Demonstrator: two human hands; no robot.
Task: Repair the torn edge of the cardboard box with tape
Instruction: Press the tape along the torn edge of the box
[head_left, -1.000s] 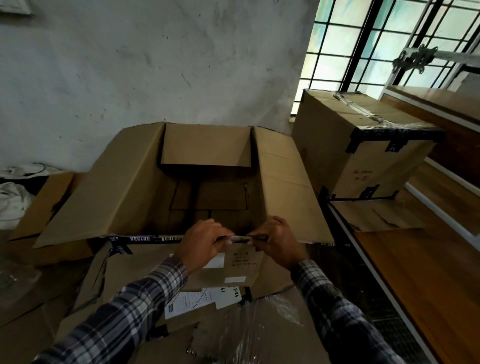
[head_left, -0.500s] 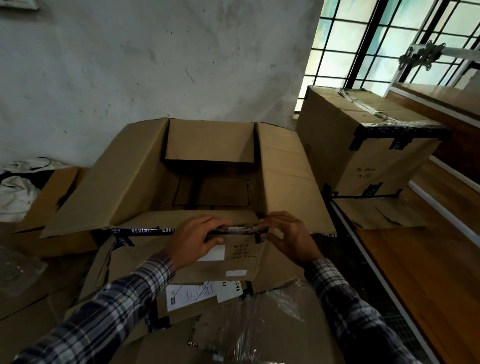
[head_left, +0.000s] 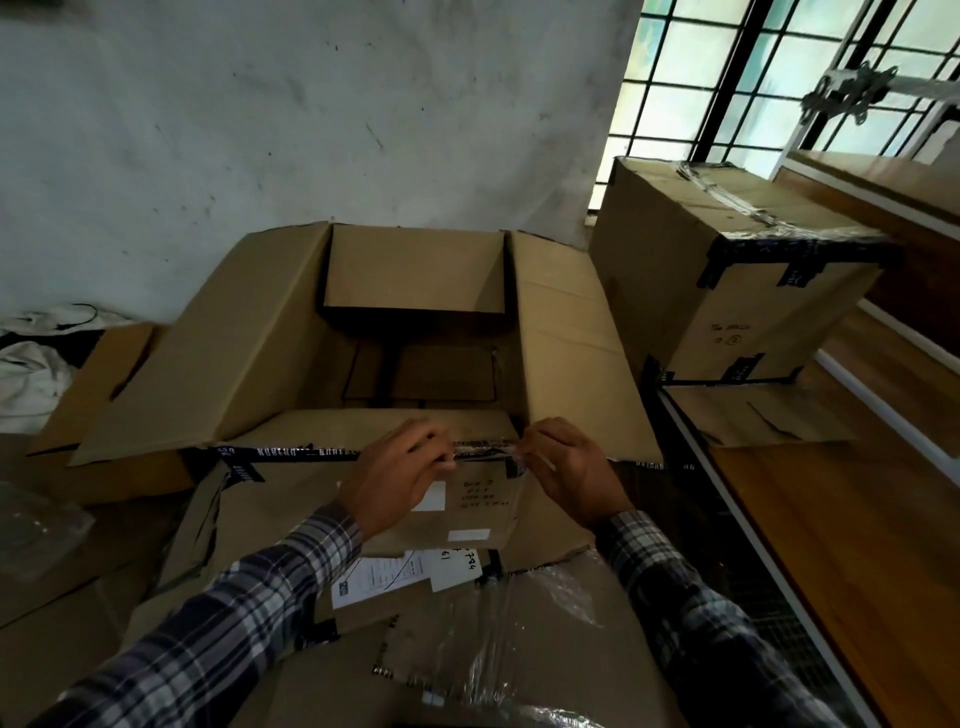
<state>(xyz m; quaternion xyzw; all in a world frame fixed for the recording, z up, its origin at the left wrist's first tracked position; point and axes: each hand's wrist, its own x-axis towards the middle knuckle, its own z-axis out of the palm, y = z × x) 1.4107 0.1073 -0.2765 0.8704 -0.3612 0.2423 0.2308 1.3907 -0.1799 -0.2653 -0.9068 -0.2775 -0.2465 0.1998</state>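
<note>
Long plaid sleeves (head_left: 249, 613) in dark blue, grey and white are worn on both arms, with cuffs buttoned at each bare hand (head_left: 400, 478).

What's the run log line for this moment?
step: taping | left hand: on tape strip | right hand: on strip | open cardboard box: near edge

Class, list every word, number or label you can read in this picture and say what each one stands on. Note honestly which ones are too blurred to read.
"61" and "734", roughly: handwritten on the white paper slip.
Black printed tape along the open box's near edge: white capitals, too blurred to read.
Handwriting on the front flap between the left hand and right hand: illegible.
Handwriting on the sealed box: unreadable.
Printed shipping label: too small.
</note>
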